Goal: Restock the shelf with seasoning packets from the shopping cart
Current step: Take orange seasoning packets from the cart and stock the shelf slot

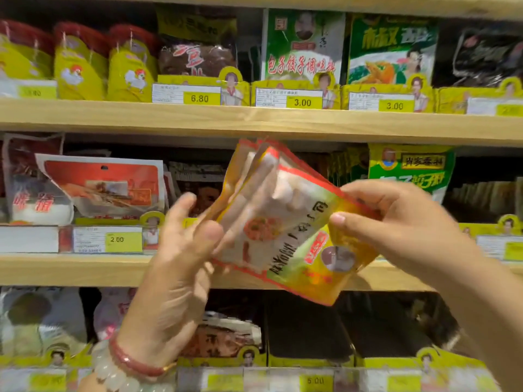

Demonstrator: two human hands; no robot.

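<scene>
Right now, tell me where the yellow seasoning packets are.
In the head view, centre frame: the yellow seasoning packets are held between the left hand and right hand, before the middle shelf.

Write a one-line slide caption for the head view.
Both hands, left hand and right hand, hold yellow seasoning packets in front of the stocked middle shelf.

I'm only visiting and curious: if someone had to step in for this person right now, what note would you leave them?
Left hand: holds the fanned stack of yellow, red-edged plastic seasoning packets from the left side.
Right hand: pinches the stack's right edge.
Packets are in the air before the middle wooden shelf, none of them placed yet.
Left: slot them into a display box on the shelf. The cart is out of view.
</scene>
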